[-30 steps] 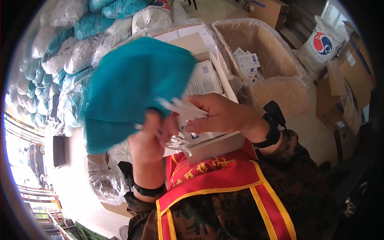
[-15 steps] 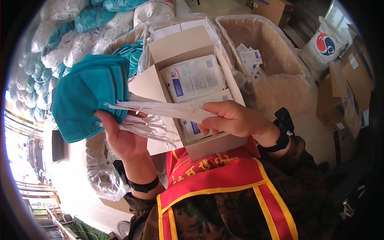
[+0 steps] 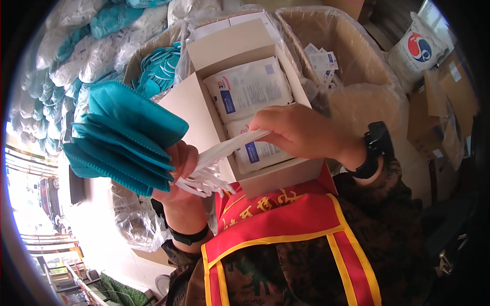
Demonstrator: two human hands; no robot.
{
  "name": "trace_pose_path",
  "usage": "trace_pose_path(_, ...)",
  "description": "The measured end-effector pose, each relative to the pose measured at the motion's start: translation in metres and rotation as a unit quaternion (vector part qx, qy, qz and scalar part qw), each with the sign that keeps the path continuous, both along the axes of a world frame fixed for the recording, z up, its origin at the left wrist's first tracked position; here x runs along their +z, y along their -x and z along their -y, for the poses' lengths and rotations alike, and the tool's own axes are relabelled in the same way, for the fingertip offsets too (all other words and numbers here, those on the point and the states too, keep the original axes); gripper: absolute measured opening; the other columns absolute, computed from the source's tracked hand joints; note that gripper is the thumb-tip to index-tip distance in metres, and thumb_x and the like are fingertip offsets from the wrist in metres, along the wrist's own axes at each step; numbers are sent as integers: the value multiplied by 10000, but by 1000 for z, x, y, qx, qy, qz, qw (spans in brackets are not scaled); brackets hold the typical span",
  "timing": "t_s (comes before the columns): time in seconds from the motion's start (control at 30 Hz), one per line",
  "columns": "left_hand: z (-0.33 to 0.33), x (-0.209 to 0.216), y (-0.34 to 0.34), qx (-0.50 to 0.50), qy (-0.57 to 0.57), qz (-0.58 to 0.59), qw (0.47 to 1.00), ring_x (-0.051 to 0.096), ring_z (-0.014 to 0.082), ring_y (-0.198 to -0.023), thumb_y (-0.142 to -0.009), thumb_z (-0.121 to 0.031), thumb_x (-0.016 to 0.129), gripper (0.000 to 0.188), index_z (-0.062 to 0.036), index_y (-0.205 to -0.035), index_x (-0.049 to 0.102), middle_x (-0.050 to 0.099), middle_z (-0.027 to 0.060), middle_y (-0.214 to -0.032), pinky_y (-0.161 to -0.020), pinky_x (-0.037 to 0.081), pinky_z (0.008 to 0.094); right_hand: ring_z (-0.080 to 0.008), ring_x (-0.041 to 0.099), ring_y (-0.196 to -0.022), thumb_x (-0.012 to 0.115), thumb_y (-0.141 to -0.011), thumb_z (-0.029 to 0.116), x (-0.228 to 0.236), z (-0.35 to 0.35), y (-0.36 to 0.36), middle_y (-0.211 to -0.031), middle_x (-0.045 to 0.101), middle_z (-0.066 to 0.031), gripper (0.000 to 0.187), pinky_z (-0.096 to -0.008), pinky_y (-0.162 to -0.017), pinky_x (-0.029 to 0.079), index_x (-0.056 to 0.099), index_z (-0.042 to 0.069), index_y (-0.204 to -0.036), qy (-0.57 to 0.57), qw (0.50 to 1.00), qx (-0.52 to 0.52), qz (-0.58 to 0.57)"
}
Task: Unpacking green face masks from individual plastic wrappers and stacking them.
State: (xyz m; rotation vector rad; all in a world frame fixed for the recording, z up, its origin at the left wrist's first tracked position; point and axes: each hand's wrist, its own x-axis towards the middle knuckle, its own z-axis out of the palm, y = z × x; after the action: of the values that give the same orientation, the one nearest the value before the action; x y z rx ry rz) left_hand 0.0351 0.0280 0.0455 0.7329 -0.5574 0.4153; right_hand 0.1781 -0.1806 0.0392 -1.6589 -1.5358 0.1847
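Observation:
A fanned stack of teal face masks (image 3: 122, 137) is gripped at its right edge by my left hand (image 3: 179, 171), fingers wrapped round it. White ear loops trail from the masks; my right hand (image 3: 296, 130) pinches a bundle of the ear loops (image 3: 229, 146) and holds it stretched to the right. Under that bundle stands an open cardboard carton (image 3: 273, 178) with its flaps up. Inside it lie white printed packets (image 3: 250, 92) in two stacks. The right hand hovers over the nearer packets, partly hiding them.
Behind on the left, a plastic-lined box holds loose teal masks (image 3: 158, 71). A larger lined box (image 3: 357, 46) at the right contains several small white packets (image 3: 321, 61). Bagged masks (image 3: 76, 61) are piled at far left. A white sack (image 3: 416, 51) and brown cartons (image 3: 454, 81) stand at right.
My left hand has turned, tipping and fanning the masks, and its fingers now wrap round their edge. My right hand has rotated, back upward, still pinching the loops.

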Motion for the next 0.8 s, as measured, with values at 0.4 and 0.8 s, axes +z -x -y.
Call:
trace_pose_path(0.4,11,7,-7,2,174,-87,981,358,64,-503,-1004,-403,452,398,-11,-980,514,474,59,-749,-525,339,243,-382,618,-768,631,-886,182,9,-10,-4,-799,617,-171,153,-452,-648,464,572,41,-898,70,997,31,-27)
trace_pose_path(0.8,20,34,30,232,-624,-93,741,659,179,-672,-759,-147,741,272,4,-983,717,594,191,-1073,-563,519,248,-343,642,-777,612,-863,142,26,3,-19,-842,627,-113,89,-406,-682,522,590,69,-909,58,986,51,145)
